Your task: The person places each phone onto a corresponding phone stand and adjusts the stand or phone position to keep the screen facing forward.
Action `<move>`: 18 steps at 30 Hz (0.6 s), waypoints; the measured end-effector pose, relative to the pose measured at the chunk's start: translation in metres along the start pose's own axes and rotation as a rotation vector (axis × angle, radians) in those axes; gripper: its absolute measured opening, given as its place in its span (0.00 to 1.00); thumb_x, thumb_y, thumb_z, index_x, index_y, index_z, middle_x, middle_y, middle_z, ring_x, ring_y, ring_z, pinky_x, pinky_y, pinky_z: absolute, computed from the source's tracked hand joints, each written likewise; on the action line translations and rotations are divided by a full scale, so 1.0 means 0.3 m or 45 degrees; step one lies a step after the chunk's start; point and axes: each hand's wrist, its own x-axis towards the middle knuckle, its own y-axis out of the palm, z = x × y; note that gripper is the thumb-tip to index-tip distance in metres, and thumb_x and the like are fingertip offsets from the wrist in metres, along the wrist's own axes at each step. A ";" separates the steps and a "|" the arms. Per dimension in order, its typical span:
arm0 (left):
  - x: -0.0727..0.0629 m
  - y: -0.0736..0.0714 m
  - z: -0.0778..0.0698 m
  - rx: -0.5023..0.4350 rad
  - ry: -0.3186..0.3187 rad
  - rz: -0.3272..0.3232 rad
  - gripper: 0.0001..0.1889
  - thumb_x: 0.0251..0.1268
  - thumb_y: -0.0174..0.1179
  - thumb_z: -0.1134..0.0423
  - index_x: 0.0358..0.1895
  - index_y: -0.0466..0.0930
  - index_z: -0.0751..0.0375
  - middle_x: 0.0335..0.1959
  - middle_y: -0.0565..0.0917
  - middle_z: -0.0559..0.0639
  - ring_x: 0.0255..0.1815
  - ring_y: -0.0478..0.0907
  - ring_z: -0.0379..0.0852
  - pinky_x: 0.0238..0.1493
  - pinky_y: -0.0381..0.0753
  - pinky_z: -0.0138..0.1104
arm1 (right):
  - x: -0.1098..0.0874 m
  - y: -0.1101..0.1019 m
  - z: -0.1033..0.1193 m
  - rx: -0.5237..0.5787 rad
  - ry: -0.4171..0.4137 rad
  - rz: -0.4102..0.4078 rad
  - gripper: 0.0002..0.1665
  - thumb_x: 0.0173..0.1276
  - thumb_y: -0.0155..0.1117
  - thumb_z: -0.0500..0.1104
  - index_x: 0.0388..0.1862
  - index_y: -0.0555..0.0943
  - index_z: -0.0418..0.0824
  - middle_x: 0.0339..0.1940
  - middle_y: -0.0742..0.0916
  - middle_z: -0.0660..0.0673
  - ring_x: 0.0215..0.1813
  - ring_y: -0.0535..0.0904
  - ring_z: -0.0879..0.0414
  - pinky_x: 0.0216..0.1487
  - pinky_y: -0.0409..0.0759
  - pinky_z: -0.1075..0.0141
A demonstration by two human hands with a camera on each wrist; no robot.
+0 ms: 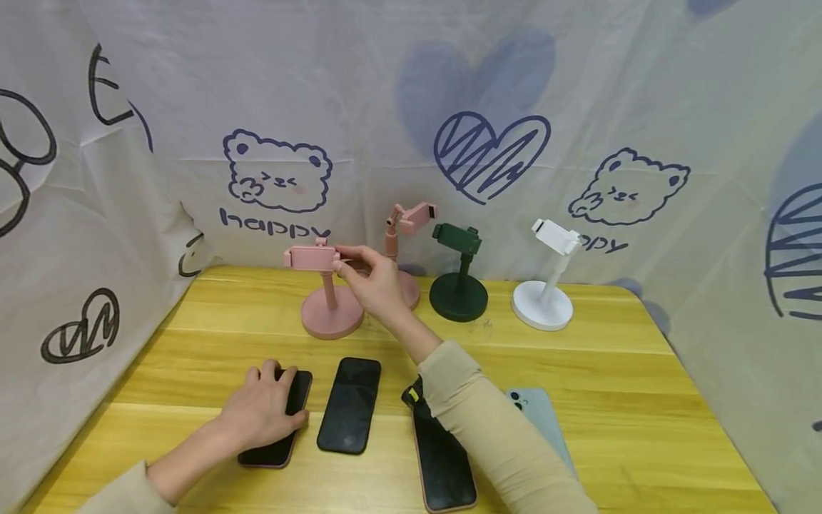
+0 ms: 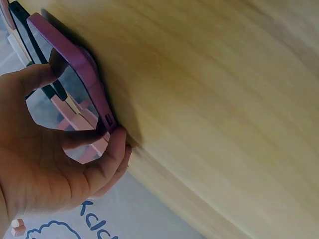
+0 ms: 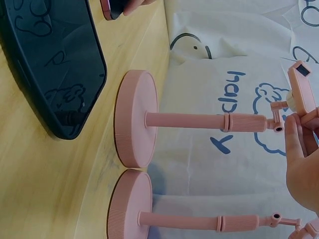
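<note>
My right hand (image 1: 379,289) pinches the right end of the clamp on the left pink phone stand (image 1: 332,314), at the back left of the table. The clamp sits level on its upright post; the right wrist view shows fingers (image 3: 294,137) at the clamp's edge. My left hand (image 1: 257,414) lies over a dark-screened phone (image 1: 298,392) at the front left, gripping it by its edges. In the left wrist view this phone's purple-pink case (image 2: 75,57) shows, with thumb and fingers at opposite sides. The hand covers the middle of the screen.
A second pink stand (image 1: 411,289) is close behind my right hand, then a green stand (image 1: 459,303) and a white stand (image 1: 541,310). A black phone (image 1: 349,407) lies mid-table. Under my right forearm are another phone (image 1: 443,460) and a light blue phone (image 1: 546,421), both partly hidden. Printed cloth (image 1: 359,86) hangs behind.
</note>
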 end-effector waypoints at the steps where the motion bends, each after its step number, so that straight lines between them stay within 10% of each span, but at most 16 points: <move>1: 0.001 0.000 -0.001 -0.009 -0.006 0.000 0.43 0.61 0.72 0.43 0.72 0.72 0.68 0.65 0.68 0.75 0.56 0.70 0.70 0.30 0.82 0.51 | -0.001 0.001 0.000 0.001 0.003 -0.002 0.18 0.76 0.67 0.43 0.62 0.85 0.41 0.53 0.89 0.46 0.52 0.85 0.57 0.55 0.85 0.68; 18: 0.015 -0.002 -0.011 -0.143 -0.031 -0.095 0.44 0.53 0.76 0.47 0.72 0.73 0.67 0.67 0.67 0.73 0.57 0.69 0.71 0.29 0.80 0.48 | -0.033 -0.011 -0.004 0.099 0.084 0.042 0.27 0.79 0.64 0.43 0.75 0.76 0.47 0.65 0.86 0.48 0.60 0.85 0.54 0.57 0.85 0.65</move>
